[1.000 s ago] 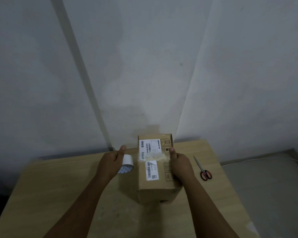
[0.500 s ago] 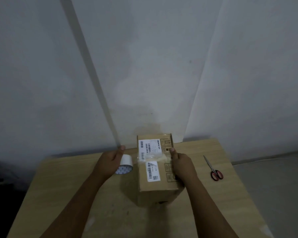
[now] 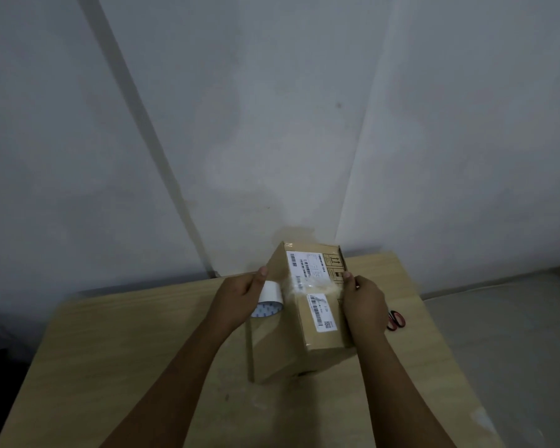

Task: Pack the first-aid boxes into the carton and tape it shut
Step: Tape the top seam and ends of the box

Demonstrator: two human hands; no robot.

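Brown cardboard carton (image 3: 317,305) with white barcode labels, closed, standing near the far edge of the light wooden table (image 3: 143,344), by the grey wall (image 3: 272,124). Clear tape (image 3: 311,287) stretched across its top seam, crinkled and glossy. Left hand (image 3: 236,299) curled round a white roll of packing tape (image 3: 269,302) (blue print showing inside the core), held against the carton's left side, thumb up over the roll. Right hand (image 3: 364,305) on the carton's right top edge, fingers bent down over the side, thumb pressing the tape end. Red-handled scissors (image 3: 396,320) flat on the table just beyond the right hand, partly hidden, toward the right edge. First-aid boxes out of sight.
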